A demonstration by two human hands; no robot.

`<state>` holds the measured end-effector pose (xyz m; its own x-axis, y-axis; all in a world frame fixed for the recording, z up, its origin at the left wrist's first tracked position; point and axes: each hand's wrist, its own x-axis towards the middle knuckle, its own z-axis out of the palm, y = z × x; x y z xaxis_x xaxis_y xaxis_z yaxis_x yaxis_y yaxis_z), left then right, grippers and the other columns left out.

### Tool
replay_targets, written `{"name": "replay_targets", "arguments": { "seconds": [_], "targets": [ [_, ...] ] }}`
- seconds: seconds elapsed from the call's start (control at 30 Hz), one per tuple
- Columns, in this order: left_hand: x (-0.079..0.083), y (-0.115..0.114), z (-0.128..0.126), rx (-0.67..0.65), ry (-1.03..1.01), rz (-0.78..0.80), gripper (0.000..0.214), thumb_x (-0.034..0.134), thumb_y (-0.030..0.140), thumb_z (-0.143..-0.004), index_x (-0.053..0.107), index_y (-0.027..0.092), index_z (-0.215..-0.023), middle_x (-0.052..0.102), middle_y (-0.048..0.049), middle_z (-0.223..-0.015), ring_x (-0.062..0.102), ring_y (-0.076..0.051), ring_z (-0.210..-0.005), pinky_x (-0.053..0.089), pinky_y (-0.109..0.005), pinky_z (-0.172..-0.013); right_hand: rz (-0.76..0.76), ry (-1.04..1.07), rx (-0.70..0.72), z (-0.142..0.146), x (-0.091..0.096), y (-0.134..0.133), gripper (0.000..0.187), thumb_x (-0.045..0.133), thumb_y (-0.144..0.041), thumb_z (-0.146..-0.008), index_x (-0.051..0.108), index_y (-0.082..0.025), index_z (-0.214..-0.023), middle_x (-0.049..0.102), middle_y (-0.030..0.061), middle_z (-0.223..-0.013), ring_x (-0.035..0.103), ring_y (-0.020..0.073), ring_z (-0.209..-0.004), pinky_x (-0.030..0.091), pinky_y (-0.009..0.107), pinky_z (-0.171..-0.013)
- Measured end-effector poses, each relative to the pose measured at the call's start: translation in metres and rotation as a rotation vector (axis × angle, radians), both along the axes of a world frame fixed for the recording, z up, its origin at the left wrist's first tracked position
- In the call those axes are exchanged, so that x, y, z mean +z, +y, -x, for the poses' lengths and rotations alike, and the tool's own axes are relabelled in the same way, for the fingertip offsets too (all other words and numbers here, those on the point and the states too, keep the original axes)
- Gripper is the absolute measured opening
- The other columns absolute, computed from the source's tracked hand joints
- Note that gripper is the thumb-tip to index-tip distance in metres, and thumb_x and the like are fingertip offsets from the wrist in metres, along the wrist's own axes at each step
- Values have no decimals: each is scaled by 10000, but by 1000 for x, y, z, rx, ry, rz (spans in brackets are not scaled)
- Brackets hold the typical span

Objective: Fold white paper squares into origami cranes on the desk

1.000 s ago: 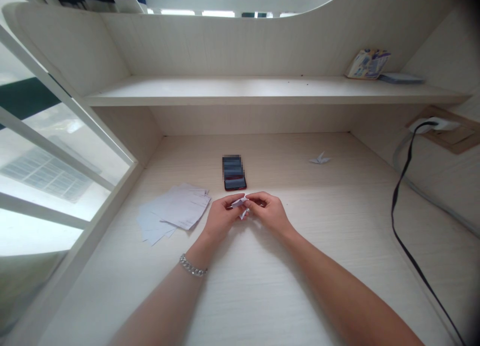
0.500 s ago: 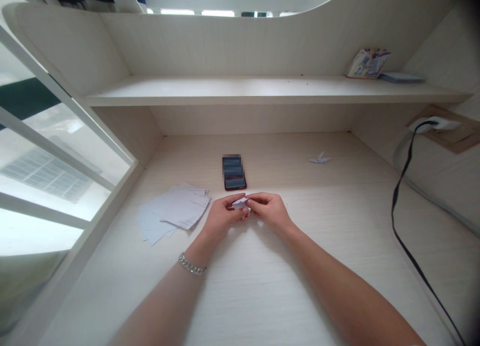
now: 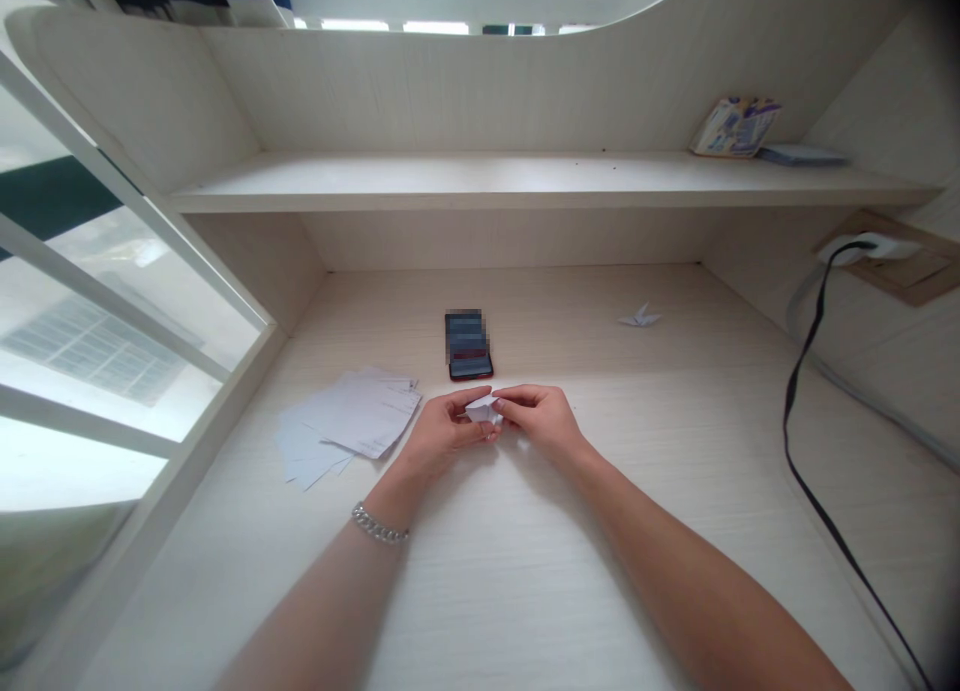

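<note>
A small piece of folded white paper (image 3: 481, 409) is held between both hands over the middle of the desk. My left hand (image 3: 446, 426), with a chain bracelet on its wrist, pinches the paper's left side between thumb and fingers. On its right side, my right hand (image 3: 541, 416) grips it with thumb and forefinger. Fingers cover part of the paper, so its full shape is hidden. Just beyond the hands lies a phone (image 3: 469, 346), its screen partly blurred. Left of my left hand is a loose stack of white paper sheets (image 3: 367, 411).
A folded paper crane (image 3: 640, 318) sits at the back right of the desk (image 3: 480, 591). A black cable (image 3: 789, 411) runs from the wall socket (image 3: 892, 249) down the right side. Above the back of the desk, a shelf (image 3: 420, 178) carries a colourful packet (image 3: 736, 127).
The folded paper has turned slightly between the fingers, and more of its white face shows. My left wrist has shifted a little to the left.
</note>
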<state>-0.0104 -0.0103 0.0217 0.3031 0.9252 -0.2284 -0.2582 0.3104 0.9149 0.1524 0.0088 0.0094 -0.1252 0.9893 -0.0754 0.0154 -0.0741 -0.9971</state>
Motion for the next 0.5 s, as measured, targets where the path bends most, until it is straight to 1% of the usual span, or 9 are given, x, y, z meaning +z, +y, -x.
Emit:
{"name": "replay_targets", "arguments": {
  "seconds": [0.13, 0.3, 0.4, 0.5],
  "targets": [
    [2, 0, -2, 12, -45, 18, 629, 757, 171, -592, 564, 106, -1186, 685, -109, -849, 639, -168, -732, 496, -361, -778, -3, -13, 11, 0, 0, 0, 282, 695, -331, -659, 726, -139, -863, 671, 73, -675, 538, 131, -544, 409, 268, -515],
    [-1, 1, -5, 36, 1, 0, 611, 757, 181, -596, 569, 89, -1170, 671, -89, -764, 613, -148, -676, 493, -329, -711, -22, -31, 15, -2, -1, 0, 296, 698, -347, -650, 729, -133, -852, 663, 65, -641, 527, 127, -530, 405, 270, -515],
    [-1, 2, -5, 36, -2, -19, 557, 749, 172, -602, 594, 90, -1130, 663, -82, -756, 602, -143, -659, 479, -316, -688, -6, 23, 54, -3, -2, 1, 357, 714, -357, -628, 720, -131, -905, 692, 89, -726, 570, 151, -591, 442, 294, -573],
    [0, 3, -6, 58, -48, -1, 505, 742, 179, -612, 608, 83, -1090, 658, -90, -779, 589, -137, -642, 466, -307, -655, 6, 65, 99, -4, -1, 2, 382, 724, -347, -623, 710, -142, -945, 707, 100, -811, 596, 165, -649, 460, 310, -629]
  ]
}}
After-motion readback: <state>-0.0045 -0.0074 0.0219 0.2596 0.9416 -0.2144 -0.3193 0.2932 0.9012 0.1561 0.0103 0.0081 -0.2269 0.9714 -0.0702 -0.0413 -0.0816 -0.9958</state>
